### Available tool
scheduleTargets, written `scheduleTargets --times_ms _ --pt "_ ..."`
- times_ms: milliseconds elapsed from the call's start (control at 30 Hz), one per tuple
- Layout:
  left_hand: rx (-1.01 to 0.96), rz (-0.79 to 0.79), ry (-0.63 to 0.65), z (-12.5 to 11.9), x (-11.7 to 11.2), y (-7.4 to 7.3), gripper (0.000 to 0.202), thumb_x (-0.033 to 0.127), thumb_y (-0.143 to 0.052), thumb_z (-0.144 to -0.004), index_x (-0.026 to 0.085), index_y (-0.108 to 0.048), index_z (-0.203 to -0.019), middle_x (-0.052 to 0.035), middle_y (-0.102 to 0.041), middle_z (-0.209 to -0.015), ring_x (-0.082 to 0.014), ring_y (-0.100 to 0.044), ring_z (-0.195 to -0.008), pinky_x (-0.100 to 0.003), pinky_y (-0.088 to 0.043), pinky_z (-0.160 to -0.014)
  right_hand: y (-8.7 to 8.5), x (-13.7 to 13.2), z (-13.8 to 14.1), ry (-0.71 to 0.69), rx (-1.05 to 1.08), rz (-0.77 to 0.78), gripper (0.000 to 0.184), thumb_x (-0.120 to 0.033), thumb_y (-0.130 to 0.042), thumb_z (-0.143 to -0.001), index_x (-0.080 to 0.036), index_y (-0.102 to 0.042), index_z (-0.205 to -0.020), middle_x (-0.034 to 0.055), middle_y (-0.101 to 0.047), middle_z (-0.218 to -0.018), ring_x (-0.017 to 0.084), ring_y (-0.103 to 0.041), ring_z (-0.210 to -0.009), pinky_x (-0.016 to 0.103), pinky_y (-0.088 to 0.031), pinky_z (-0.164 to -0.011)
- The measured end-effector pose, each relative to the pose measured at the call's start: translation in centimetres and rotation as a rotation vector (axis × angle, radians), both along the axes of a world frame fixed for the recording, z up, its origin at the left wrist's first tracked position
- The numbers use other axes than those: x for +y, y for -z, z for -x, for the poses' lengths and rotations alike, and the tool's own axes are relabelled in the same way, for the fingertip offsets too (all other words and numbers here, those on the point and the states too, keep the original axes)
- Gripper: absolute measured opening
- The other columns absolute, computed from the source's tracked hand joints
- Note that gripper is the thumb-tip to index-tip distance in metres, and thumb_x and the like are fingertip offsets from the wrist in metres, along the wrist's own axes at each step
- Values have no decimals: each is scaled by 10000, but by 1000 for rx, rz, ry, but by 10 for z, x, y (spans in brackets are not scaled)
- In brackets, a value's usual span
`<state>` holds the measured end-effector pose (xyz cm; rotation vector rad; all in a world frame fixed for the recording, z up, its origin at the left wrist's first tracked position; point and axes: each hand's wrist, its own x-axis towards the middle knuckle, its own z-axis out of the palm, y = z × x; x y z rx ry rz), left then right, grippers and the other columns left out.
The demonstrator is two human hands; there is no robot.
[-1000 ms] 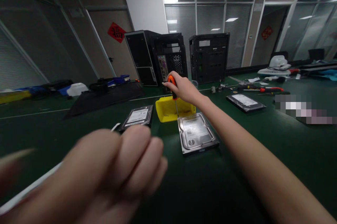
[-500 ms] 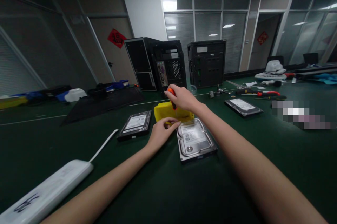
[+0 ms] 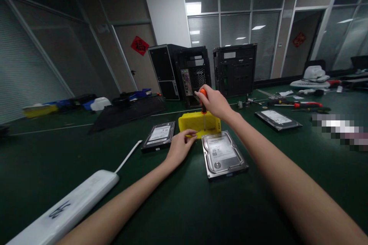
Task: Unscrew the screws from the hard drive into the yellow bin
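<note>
My right hand (image 3: pixel 215 103) is wrapped round the orange handle of a screwdriver (image 3: pixel 204 104), held upright with its thin shaft pointing down at the far left corner of a silver hard drive (image 3: pixel 223 153) lying flat on the green table. My left hand (image 3: pixel 180 147) rests on the table just left of that drive. Its thumb and forefinger are pinched at the front edge of a yellow plastic tray (image 3: pixel 198 123); what they hold is too small to make out.
A second hard drive (image 3: pixel 158 135) lies left of the tray, a third (image 3: pixel 277 119) at the right. A white power strip (image 3: pixel 66 209) lies near left. Two black computer cases (image 3: pixel 184 72) stand behind. Red-handled tools (image 3: pixel 304 104) and a black panel (image 3: pixel 126 110) lie further out.
My left hand, close to the camera a second ago, has gone forward to the yellow tray's front edge and stayed there. The screwdriver remains upright over the drive's corner. The view shifted slightly.
</note>
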<state>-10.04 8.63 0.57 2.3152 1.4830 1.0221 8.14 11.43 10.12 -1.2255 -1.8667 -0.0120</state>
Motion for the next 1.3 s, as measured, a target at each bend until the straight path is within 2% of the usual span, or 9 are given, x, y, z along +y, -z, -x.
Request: scheduleTargets --times_ms 200,433,567,633,800,900,1067,1200,1300 --pt "222 -26 106 8 -16 -4 238 282 -517 -835 239 -661 -1020 -40 -681 -968 -209 -616 -871 -320 -459 -782 -5 -5 1 -10 -32 -40 382 -514 -275 -887 -226 -507 -980 79 -654 -800 234 -615 -741 286 -384 -624" --pt "516 -186 53 13 -11 -3 223 259 -452 -887 232 -629 -1020 -63 -683 -942 -214 -635 -854 -308 -457 -742 -9 -9 0 -4 -65 -30 383 -512 -285 -886 -225 -524 -971 82 -656 -795 243 -616 -736 288 -377 -607" --pt "719 -303 -35 -4 -1 -15 242 201 -405 -902 193 -595 -1050 -93 -683 -854 -237 -647 -782 -301 -447 -650 -10 -11 -1 13 -90 -25 393 -513 -288 -887 -219 -529 -989 87 -661 -813 245 -621 -748 283 -373 -599" --pt "772 -304 -71 -15 4 -22 226 149 -424 -884 180 -592 -1033 -102 -681 -844 -232 -647 -763 -289 -436 -633 -10 -13 -1 26 -113 -31 398 -515 -291 -887 -214 -531 -988 90 -663 -810 247 -623 -753 282 -371 -601" --pt "790 -295 -72 -26 11 -27 194 97 -450 -860 160 -586 -984 -94 -672 -884 -201 -638 -774 -255 -424 -613 -11 -16 0 54 -184 -39 383 -504 -289 -893 -217 -520 -998 89 -666 -831 242 -627 -771 277 -373 -614" --pt "800 -298 -79 -14 6 -23 195 100 -442 -867 166 -576 -993 -78 -664 -904 -194 -624 -803 -247 -421 -616 -12 -17 1 72 -237 -18 406 -517 -275 -893 -215 -517 -1015 98 -666 -848 243 -627 -790 282 -383 -634" --pt "786 -363 -121 16 -11 -19 160 242 -461 -881 175 -598 -931 -77 -624 -872 -229 -564 -855 -293 -425 -643 -14 -20 0 91 -313 -4 430 -520 -250 -896 -204 -511 -1026 116 -661 -903 267 -630 -814 311 -406 -649" --pt "755 -496 -185 29 -17 -20 211 258 -509 -849 206 -618 -1023 -127 -530 -1118 -289 -465 -1021 -406 -402 -797 -14 -20 0 87 -335 -4 418 -507 -250 -898 -198 -504 -1019 122 -660 -920 280 -631 -826 334 -423 -650" --pt "715 -536 -161 25 -16 -17 258 246 -568 -809 246 -625 -1060 -118 -344 -1347 -341 -313 -1187 -479 -333 -901 -14 -20 0 85 -345 -1 398 -488 -264 -901 -192 -503 -1016 130 -657 -925 286 -632 -837 346 -431 -657"
